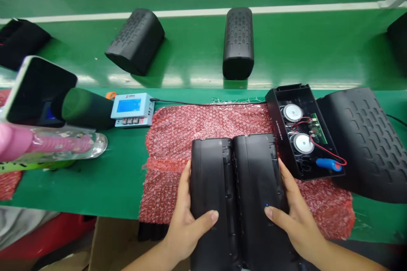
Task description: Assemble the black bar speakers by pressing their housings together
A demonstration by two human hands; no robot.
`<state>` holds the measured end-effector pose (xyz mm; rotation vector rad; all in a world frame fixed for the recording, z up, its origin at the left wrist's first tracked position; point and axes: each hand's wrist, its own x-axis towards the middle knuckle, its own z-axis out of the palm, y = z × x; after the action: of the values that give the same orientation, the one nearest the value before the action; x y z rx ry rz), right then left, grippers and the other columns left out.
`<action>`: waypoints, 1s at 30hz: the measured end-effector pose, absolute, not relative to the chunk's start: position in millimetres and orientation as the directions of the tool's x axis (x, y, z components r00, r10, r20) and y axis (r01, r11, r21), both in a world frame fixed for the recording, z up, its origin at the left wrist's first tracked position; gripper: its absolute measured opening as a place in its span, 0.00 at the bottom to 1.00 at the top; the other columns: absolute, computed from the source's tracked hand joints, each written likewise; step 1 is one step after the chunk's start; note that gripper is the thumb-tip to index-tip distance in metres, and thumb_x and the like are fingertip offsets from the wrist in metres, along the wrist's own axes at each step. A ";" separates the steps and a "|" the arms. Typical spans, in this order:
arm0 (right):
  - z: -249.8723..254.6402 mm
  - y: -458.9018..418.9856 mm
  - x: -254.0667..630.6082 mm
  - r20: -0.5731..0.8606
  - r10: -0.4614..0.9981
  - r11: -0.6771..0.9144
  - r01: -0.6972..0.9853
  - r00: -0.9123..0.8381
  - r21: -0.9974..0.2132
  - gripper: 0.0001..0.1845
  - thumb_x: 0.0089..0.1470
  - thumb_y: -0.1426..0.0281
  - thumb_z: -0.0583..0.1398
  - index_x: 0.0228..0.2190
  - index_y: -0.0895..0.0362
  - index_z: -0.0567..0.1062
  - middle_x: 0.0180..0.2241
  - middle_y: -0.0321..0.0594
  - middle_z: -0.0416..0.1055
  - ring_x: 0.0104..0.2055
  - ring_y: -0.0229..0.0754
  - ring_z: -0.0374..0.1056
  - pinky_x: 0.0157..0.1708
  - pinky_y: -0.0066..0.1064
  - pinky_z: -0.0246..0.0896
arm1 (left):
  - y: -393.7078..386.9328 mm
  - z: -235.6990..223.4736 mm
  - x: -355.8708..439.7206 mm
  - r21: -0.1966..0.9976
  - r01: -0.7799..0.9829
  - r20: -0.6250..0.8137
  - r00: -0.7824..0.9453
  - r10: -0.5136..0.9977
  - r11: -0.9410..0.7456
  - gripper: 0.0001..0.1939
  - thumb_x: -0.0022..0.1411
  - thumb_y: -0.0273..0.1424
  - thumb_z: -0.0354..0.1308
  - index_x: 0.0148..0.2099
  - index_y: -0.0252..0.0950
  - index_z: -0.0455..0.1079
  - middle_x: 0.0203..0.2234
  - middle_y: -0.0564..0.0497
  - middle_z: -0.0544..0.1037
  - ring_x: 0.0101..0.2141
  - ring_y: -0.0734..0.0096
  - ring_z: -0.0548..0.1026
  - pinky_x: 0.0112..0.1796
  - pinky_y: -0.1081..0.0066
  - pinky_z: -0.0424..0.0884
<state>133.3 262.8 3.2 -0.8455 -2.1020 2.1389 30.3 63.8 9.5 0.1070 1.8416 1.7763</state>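
Observation:
Two black plastic speaker housings lie side by side over the red bubble wrap at the bench's near edge. My left hand grips the left housing, thumb across its top and fingers along its outer side. My right hand grips the right housing the same way, its thumb beside a small blue light. The two housings touch along their inner edges.
An opened speaker shell with two round drivers, red wires and a blue cell lies to the right, beside a black perforated cover. A small blue-screen meter and a clear bottle sit left. Two black speakers rest on the green conveyor.

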 end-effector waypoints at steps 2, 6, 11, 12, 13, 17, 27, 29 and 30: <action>3.6 262.7 133.1 -0.343 0.386 -0.066 0.345 -0.856 -0.936 0.41 0.53 0.66 0.58 0.62 0.46 0.42 0.65 0.32 0.40 0.66 0.43 0.37 0.65 0.40 0.35 | 63.8 9.9 30.6 0.936 -0.333 -0.351 -0.835 0.424 0.119 0.46 0.52 0.32 0.63 0.66 0.50 0.39 0.64 0.53 0.47 0.62 0.61 0.48 0.59 0.67 0.52; 4.1 262.2 133.0 -0.338 0.390 -0.059 0.343 -0.857 -0.938 0.41 0.53 0.66 0.58 0.62 0.45 0.43 0.65 0.31 0.40 0.66 0.42 0.37 0.65 0.39 0.33 | 63.9 9.7 31.0 0.929 -0.350 -0.366 -0.831 0.418 0.117 0.46 0.52 0.32 0.64 0.65 0.51 0.39 0.64 0.54 0.48 0.62 0.61 0.49 0.59 0.67 0.52; 4.6 261.6 132.9 -0.363 0.384 -0.098 0.354 -0.849 -0.930 0.42 0.53 0.67 0.58 0.62 0.46 0.42 0.65 0.32 0.40 0.66 0.41 0.38 0.66 0.39 0.29 | 63.9 9.4 30.3 0.935 -0.336 -0.349 -0.829 0.437 0.109 0.46 0.53 0.31 0.63 0.66 0.52 0.39 0.64 0.55 0.47 0.62 0.64 0.48 0.59 0.70 0.52; 4.7 261.5 132.7 -0.365 0.388 -0.100 0.355 -0.846 -0.929 0.42 0.52 0.67 0.58 0.62 0.46 0.42 0.64 0.32 0.40 0.66 0.41 0.38 0.66 0.39 0.28 | 63.9 9.6 30.2 0.936 -0.333 -0.348 -0.830 0.437 0.113 0.46 0.53 0.31 0.63 0.66 0.52 0.39 0.64 0.55 0.47 0.62 0.63 0.48 0.59 0.70 0.51; 4.7 261.4 132.6 -0.365 0.394 -0.100 0.355 -0.844 -0.929 0.42 0.52 0.67 0.58 0.62 0.46 0.43 0.64 0.32 0.40 0.66 0.41 0.38 0.66 0.39 0.28 | 63.8 9.7 30.1 0.937 -0.330 -0.346 -0.830 0.437 0.116 0.46 0.53 0.31 0.63 0.66 0.52 0.39 0.64 0.55 0.47 0.62 0.62 0.48 0.59 0.69 0.51; 4.9 261.0 132.6 -0.355 0.397 -0.097 0.346 -0.846 -0.933 0.41 0.53 0.67 0.58 0.62 0.45 0.43 0.64 0.31 0.40 0.66 0.40 0.38 0.66 0.39 0.29 | 63.1 9.4 30.1 0.941 -0.320 -0.335 -0.831 0.443 0.111 0.46 0.53 0.31 0.63 0.66 0.51 0.40 0.64 0.54 0.48 0.62 0.60 0.48 0.60 0.66 0.50; 4.5 261.9 131.7 -0.353 0.388 -0.094 0.344 -0.851 -0.934 0.41 0.53 0.66 0.58 0.62 0.46 0.43 0.65 0.31 0.40 0.66 0.42 0.37 0.66 0.39 0.30 | 62.8 8.3 29.6 0.947 -0.308 -0.311 -0.827 0.468 0.085 0.45 0.54 0.30 0.62 0.66 0.52 0.39 0.64 0.56 0.47 0.62 0.64 0.47 0.60 0.70 0.49; 4.7 261.7 131.8 -0.351 0.390 -0.085 0.347 -0.851 -0.934 0.41 0.53 0.67 0.58 0.62 0.45 0.43 0.65 0.30 0.40 0.66 0.41 0.37 0.66 0.38 0.29 | 63.1 8.6 29.8 0.943 -0.324 -0.323 -0.824 0.465 0.079 0.45 0.54 0.30 0.62 0.66 0.52 0.39 0.64 0.56 0.46 0.62 0.65 0.47 0.59 0.71 0.49; 4.8 261.5 131.9 -0.351 0.392 -0.080 0.348 -0.851 -0.934 0.41 0.53 0.67 0.58 0.62 0.45 0.43 0.64 0.30 0.40 0.66 0.41 0.37 0.66 0.38 0.29 | 63.3 8.6 29.9 0.941 -0.330 -0.327 -0.823 0.465 0.078 0.45 0.54 0.30 0.62 0.66 0.52 0.38 0.64 0.56 0.46 0.62 0.65 0.48 0.59 0.71 0.49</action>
<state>131.9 261.5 4.8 -0.8486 -2.1085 2.1221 29.9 63.3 8.6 0.1339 1.7919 1.8032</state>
